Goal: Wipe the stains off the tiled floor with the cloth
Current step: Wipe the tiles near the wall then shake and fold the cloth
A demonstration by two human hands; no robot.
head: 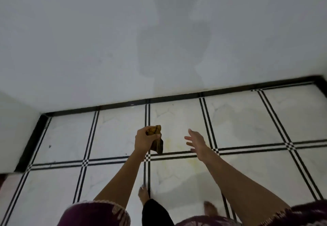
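- The cloth (158, 146) is a yellow-brown piece, bunched up and held in the air above the tiled floor (247, 123), near the middle of the scene. One part sticks out above the fingers, another part hangs down below the hand.
- The left grip (144, 140) has its fingers curled round the cloth and holds it.
- The right grip (196, 142) holds nothing. Its fingers are straight and spread, just to the right of the cloth and apart from it.
- The stains (192, 162) are pale yellow marks on the white tiles below and between both hands, on both sides of a black double line.
- A black skirting (177, 96) runs along the far edge of the floor, under a white wall (88, 48).
- Two bare feet (143, 194) stand on the near tiles.
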